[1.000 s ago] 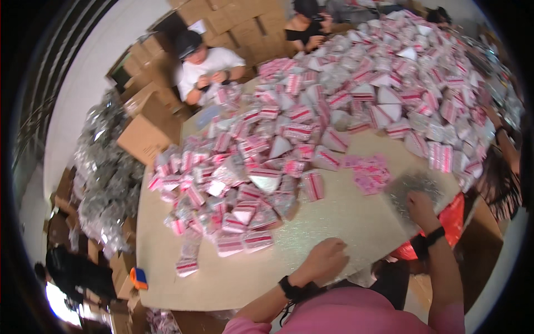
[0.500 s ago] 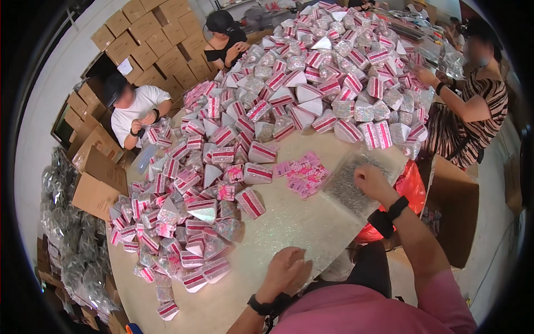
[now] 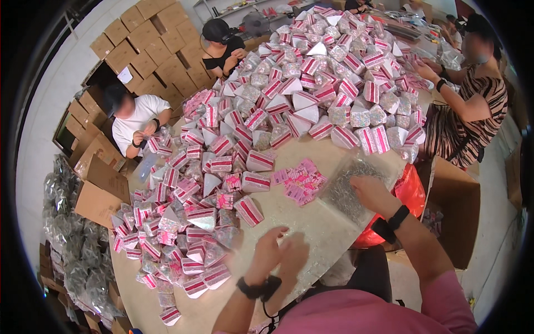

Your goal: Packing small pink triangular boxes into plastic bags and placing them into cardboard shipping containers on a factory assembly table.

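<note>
My left hand (image 3: 267, 254) is raised over the near part of the table, its shadow beside it. Its fingers are bent, with finger and thumb apart and nothing visible between them. Farther right, my right hand (image 3: 369, 195) reaches over a clear shallow tray (image 3: 335, 204) full of small silvery pieces. The fingers there are pinched together; whatever they hold is hidden. Just left of the tray lies a loose pile of pink printed cards (image 3: 300, 182). The closest pack to my left hand is a clear-wrapped wedge with a pink stripe (image 3: 248, 211).
A large heap of similar wrapped wedges (image 3: 311, 83) covers the far and left table (image 3: 267, 217). A red plastic bag (image 3: 409, 192) and an open carton (image 3: 453, 222) stand at the right. Co-workers sit around the table. Stacked cartons (image 3: 147, 55) line the back wall.
My left hand has lifted from the tabletop and moved slightly left and farther out. My right hand stays over the tray, having shifted slightly toward me. The view has tilted a little.
</note>
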Demonstrator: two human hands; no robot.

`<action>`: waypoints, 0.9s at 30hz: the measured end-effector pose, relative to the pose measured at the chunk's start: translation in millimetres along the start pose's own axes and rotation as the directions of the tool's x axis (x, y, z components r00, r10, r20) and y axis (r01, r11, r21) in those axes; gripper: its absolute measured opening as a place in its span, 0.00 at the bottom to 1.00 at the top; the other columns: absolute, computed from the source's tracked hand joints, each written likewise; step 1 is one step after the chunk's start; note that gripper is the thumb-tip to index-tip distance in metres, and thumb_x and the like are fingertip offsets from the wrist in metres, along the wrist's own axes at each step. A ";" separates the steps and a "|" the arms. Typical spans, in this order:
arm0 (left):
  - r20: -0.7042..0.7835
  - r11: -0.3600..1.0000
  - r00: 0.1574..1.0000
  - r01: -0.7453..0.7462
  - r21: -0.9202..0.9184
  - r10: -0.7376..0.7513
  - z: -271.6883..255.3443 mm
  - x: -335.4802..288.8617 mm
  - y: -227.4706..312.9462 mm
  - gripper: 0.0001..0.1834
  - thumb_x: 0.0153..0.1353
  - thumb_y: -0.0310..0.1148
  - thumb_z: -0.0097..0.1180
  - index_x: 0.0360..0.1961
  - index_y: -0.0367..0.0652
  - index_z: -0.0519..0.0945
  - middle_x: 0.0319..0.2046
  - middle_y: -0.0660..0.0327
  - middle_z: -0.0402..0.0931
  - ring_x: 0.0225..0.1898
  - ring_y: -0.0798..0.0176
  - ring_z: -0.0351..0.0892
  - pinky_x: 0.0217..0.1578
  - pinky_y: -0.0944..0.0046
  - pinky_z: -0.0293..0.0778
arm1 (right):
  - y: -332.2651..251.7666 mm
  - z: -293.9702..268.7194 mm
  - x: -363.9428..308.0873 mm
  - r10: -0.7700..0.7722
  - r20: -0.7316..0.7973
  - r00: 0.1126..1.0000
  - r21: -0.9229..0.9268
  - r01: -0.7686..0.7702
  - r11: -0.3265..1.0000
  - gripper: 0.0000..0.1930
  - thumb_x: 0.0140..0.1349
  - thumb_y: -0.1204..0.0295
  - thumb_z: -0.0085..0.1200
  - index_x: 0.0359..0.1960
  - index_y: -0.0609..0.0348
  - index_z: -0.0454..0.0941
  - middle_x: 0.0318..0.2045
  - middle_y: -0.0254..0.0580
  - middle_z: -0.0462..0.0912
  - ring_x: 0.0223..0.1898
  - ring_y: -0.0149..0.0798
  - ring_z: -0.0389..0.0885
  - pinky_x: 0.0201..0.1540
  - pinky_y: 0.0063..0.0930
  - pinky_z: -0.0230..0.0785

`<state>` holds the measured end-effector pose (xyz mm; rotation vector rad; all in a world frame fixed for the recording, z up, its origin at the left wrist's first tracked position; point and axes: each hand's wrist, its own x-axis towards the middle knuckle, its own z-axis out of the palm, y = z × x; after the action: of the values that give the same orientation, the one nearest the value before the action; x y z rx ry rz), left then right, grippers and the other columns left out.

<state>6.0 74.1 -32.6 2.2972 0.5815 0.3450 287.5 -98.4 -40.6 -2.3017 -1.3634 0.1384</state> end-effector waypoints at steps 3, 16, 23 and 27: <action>-0.039 0.999 0.999 0.019 0.037 -0.017 -7.8 55.6 -4.1 0.17 0.52 0.32 0.59 0.43 0.35 0.77 0.37 0.51 0.79 0.39 0.54 0.79 0.39 0.60 0.73 | 5.1 0.6 -3.3 -0.072 -0.130 0.989 0.086 0.084 0.993 0.05 0.57 0.74 0.44 0.31 0.58 0.72 0.28 0.54 0.76 0.35 0.58 0.75 0.39 0.50 0.67; 0.072 0.933 0.995 0.043 0.356 -0.073 14.3 182.5 -55.6 0.35 0.51 0.30 0.59 0.61 0.41 0.60 0.53 0.40 0.69 0.52 0.38 0.70 0.49 0.50 0.70 | 7.5 14.2 -11.7 0.015 -0.147 0.989 0.361 0.040 0.932 0.04 0.56 0.73 0.46 0.28 0.58 0.73 0.26 0.50 0.74 0.34 0.55 0.75 0.36 0.43 0.66; 0.012 0.954 0.999 -0.040 0.297 0.038 7.8 179.5 -83.1 0.36 0.49 0.32 0.63 0.60 0.40 0.63 0.49 0.46 0.72 0.44 0.45 0.76 0.42 0.54 0.74 | 4.5 16.6 -13.7 0.022 -0.232 0.973 0.396 0.073 0.915 0.03 0.55 0.75 0.50 0.27 0.62 0.72 0.25 0.46 0.74 0.31 0.48 0.75 0.34 0.37 0.67; -0.015 0.993 0.995 0.099 -0.066 -0.100 -27.4 158.5 -58.9 0.34 0.50 0.32 0.64 0.59 0.38 0.66 0.46 0.54 0.74 0.42 0.64 0.77 0.43 0.66 0.73 | -6.5 10.2 -14.2 0.140 -0.219 0.966 0.547 0.003 0.837 0.02 0.54 0.79 0.50 0.27 0.64 0.72 0.23 0.42 0.75 0.28 0.37 0.76 0.32 0.30 0.67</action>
<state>113.6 207.0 -43.6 2.1955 0.6820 0.3323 271.9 -104.5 -48.9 -1.8114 -0.9543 0.2180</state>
